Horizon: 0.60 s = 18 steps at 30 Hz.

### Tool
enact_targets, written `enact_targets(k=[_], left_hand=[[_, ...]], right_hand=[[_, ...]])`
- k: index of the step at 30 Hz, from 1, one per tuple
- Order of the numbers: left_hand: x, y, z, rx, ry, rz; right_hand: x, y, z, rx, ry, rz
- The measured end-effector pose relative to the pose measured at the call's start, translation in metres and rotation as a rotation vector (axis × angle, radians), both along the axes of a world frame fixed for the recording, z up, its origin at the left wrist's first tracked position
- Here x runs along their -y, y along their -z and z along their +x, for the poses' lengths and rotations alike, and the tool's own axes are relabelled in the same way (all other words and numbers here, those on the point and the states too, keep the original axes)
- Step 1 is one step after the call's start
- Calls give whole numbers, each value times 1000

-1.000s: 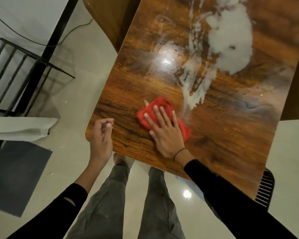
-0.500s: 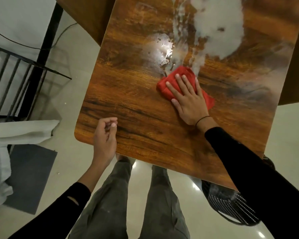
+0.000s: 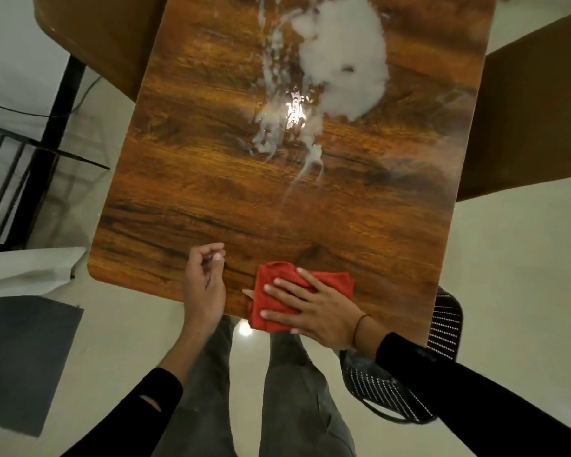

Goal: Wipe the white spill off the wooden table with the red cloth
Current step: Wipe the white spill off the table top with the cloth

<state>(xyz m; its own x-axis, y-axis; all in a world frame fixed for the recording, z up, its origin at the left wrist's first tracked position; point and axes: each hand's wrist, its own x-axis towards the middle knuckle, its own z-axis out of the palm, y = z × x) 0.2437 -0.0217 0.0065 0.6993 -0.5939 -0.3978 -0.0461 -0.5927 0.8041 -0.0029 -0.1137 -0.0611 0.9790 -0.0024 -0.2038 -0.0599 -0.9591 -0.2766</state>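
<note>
The wooden table [image 3: 195, 192] fills the middle of the view. A large white spill [image 3: 343, 61] lies on its far half, with thin streaks trailing toward me. My right hand [image 3: 314, 308] presses flat, fingers spread, on the folded red cloth [image 3: 271, 291] at the table's near edge; part of the cloth hangs over that edge. My left hand [image 3: 203, 285] hovers at the near edge just left of the cloth, fingers loosely curled, holding nothing.
A black mesh chair [image 3: 442, 324] stands at the table's near right corner. A black metal frame [image 3: 20, 159] and white fabric [image 3: 23, 268] are at the left, above a grey mat [image 3: 23, 357]. Brown furniture [image 3: 524, 110] flanks the table on the right.
My right hand has pulled the red cloth back from the spill's streaks to the near edge of the table. The left hand stayed near the edge.
</note>
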Motion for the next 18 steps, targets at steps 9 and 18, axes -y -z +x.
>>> enact_targets(k=[9,18], left_hand=[[-3,5,-18,-18,-91,-25],[-4,8,4,92,-125,-22]], right_hand=[[134,-5,23,7,474,-114],[61,-5,81,44,243,-9]])
